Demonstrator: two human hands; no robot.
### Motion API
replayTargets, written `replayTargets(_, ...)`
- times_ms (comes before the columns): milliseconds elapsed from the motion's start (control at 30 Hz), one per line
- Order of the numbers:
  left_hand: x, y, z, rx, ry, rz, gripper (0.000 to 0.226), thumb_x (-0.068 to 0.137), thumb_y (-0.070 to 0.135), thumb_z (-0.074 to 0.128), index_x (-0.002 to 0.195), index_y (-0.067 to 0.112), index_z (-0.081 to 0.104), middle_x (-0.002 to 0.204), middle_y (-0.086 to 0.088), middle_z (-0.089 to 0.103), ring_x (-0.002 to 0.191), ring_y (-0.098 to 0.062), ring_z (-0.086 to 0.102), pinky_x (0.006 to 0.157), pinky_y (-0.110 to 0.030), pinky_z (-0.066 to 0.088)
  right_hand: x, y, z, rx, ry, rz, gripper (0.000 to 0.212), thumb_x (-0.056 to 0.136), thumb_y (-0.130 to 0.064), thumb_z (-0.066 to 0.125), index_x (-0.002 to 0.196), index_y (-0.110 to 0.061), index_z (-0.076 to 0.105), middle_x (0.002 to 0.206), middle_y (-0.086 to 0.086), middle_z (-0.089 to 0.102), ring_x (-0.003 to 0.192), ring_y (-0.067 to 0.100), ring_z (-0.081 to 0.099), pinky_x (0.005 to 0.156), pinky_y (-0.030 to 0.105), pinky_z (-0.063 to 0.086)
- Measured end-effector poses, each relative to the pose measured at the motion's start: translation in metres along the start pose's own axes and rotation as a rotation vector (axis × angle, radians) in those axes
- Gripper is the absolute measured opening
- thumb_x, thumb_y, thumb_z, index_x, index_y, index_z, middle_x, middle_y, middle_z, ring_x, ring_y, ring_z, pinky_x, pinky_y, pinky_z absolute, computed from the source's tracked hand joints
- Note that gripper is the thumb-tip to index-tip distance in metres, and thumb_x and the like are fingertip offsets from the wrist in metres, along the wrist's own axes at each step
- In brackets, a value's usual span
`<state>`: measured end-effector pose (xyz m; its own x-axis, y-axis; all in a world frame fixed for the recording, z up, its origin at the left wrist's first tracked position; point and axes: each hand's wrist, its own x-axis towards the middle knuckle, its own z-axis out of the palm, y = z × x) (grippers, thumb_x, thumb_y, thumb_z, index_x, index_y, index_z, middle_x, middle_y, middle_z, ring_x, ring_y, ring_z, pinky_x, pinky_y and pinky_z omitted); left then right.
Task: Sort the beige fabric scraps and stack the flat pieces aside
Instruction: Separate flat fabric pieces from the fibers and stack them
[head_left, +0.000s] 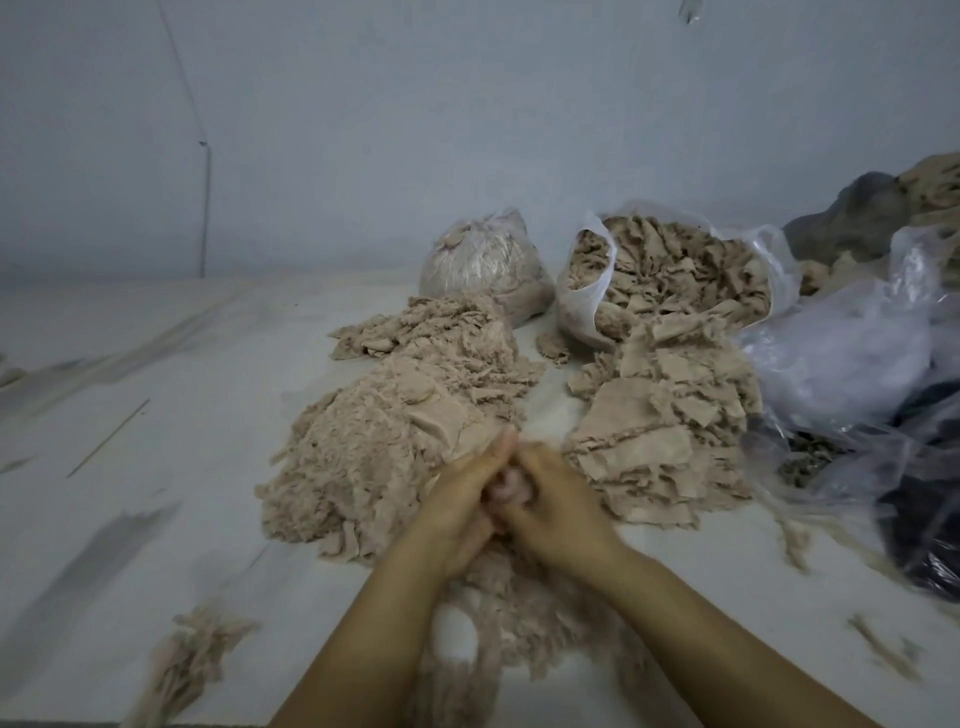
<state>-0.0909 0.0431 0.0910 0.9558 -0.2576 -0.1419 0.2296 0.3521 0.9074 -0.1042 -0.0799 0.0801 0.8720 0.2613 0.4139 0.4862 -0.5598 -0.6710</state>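
I see both hands meeting just above the near middle of the white surface (156, 467). The left hand (462, 499) and the right hand (558, 506) press close together, fingers curled around a small beige scrap (506, 486) pinched between them; motion blur hides exactly how the fingers lie.

Beneath my wrists lies a loose tuft of scraps (530, 613), also blurred. To the left of the hands a big heap of crumpled scraps (374, 447) runs toward the far edge. To the right, just beside the hands, a stack of flat pieces (654, 431) rests in rough layers.

Near the far edge stand two clear plastic bags: a closed bag (483, 260) on the left, touching the heap, and an open bag (670, 270) full of scraps on the right, spilling onto the flat stack. Along the right edge I see crumpled clear plastic (852, 353) over dark cloth (924, 530). A small bunch of scraps (197, 649) lies near the near left corner.
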Motion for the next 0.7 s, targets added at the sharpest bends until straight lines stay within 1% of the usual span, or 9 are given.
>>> replayTargets(67, 0.002, 0.002, 0.000, -0.212, 0.150, -0.090, 0.029, 0.080, 0.024, 0.066, 0.094, -0.001, 0.062, 0.072, -0.013, 0.067, 0.064, -0.023, 0.066, 0.059, -0.032, 0.057, -0.012, 0.000, 0.002, 0.075, -0.086, -0.111, 0.027, 0.087, -0.015, 0.065, 0.114, -0.022, 0.067, 0.106, -0.008, 0.065, 0.098, 0.002, 0.059, 0.085, 0.008, 0.041)
replayTargets(100, 0.001, 0.003, -0.004, -0.279, 0.176, -0.140, 0.024, 0.088, 0.019, 0.058, 0.095, -0.003, 0.062, 0.074, -0.017, 0.068, 0.063, -0.026, 0.067, 0.058, -0.034, 0.057, -0.016, 0.000, -0.003, 0.172, -0.024, -0.091, 0.020, 0.088, -0.019, 0.065, 0.106, -0.026, 0.071, 0.099, -0.014, 0.069, 0.092, -0.001, 0.062, 0.082, 0.008, 0.044)
replayTargets(167, -0.001, 0.003, -0.011, -0.372, 0.153, -0.192, 0.029, 0.096, 0.018, 0.048, 0.103, -0.006, 0.062, 0.083, -0.023, 0.070, 0.068, -0.031, 0.070, 0.060, -0.038, 0.059, -0.016, 0.004, -0.014, 0.389, 0.180, 0.066, 0.010, 0.090, -0.035, 0.063, 0.093, -0.031, 0.071, 0.087, -0.013, 0.071, 0.081, 0.003, 0.065, 0.073, 0.016, 0.049)
replayTargets(233, -0.003, 0.003, -0.012, -0.381, 0.115, -0.200, 0.031, 0.096, 0.018, 0.048, 0.111, -0.006, 0.061, 0.089, -0.022, 0.071, 0.075, -0.031, 0.071, 0.063, -0.037, 0.059, -0.010, 0.007, -0.020, 0.498, 0.267, 0.268, 0.032, 0.080, -0.054, 0.059, 0.095, -0.027, 0.066, 0.090, -0.007, 0.068, 0.083, 0.011, 0.064, 0.070, 0.021, 0.049)
replayTargets(333, -0.003, 0.003, -0.012, -0.378, 0.040, -0.207, 0.041, 0.093, 0.026, 0.052, 0.116, -0.006, 0.061, 0.111, -0.027, 0.066, 0.100, -0.035, 0.066, 0.083, -0.044, 0.056, -0.001, 0.006, -0.013, 0.630, 0.078, 0.479, 0.043, 0.074, -0.049, 0.069, 0.105, -0.019, 0.061, 0.097, -0.001, 0.068, 0.084, 0.012, 0.067, 0.064, 0.018, 0.050)
replayTargets(433, -0.003, 0.002, -0.011, -0.264, 0.038, -0.094, 0.048, 0.083, 0.025, 0.065, 0.117, -0.008, 0.059, 0.114, -0.027, 0.064, 0.105, -0.037, 0.064, 0.088, -0.047, 0.054, 0.004, 0.008, -0.004, 0.793, 0.148, 0.479, 0.015, 0.082, -0.022, 0.073, 0.087, -0.011, 0.064, 0.071, -0.003, 0.072, 0.062, 0.009, 0.068, 0.053, 0.019, 0.050)
replayTargets(533, 0.003, -0.006, -0.014, -0.047, 0.334, 0.131, 0.034, 0.080, 0.005, 0.069, 0.112, -0.003, 0.058, 0.103, -0.021, 0.070, 0.093, -0.034, 0.068, 0.079, -0.042, 0.057, 0.010, 0.011, -0.001, 0.782, 0.188, 0.445, 0.016, 0.089, -0.011, 0.065, 0.075, -0.014, 0.058, 0.056, -0.010, 0.064, 0.051, 0.003, 0.060, 0.047, 0.017, 0.046)
replayTargets(600, 0.009, -0.007, -0.016, 0.073, 0.471, 0.222, 0.013, 0.091, 0.009, 0.060, 0.102, 0.004, 0.061, 0.099, -0.018, 0.070, 0.089, -0.032, 0.068, 0.079, -0.043, 0.056, 0.013, 0.011, 0.001, 0.799, 0.161, 0.451, 0.017, 0.091, -0.010, 0.063, 0.075, -0.016, 0.057, 0.057, -0.011, 0.064, 0.053, 0.001, 0.060, 0.048, 0.015, 0.045)
replayTargets(700, 0.015, -0.013, -0.016, 0.257, 0.457, 0.276, 0.016, 0.096, 0.021, 0.052, 0.093, 0.009, 0.063, 0.088, -0.011, 0.071, 0.077, -0.022, 0.070, 0.067, -0.033, 0.057, 0.014, 0.012, 0.003, 0.807, 0.112, 0.494, 0.016, 0.088, -0.023, 0.067, 0.088, -0.007, 0.064, 0.078, 0.003, 0.071, 0.072, 0.014, 0.067, 0.061, 0.025, 0.051)
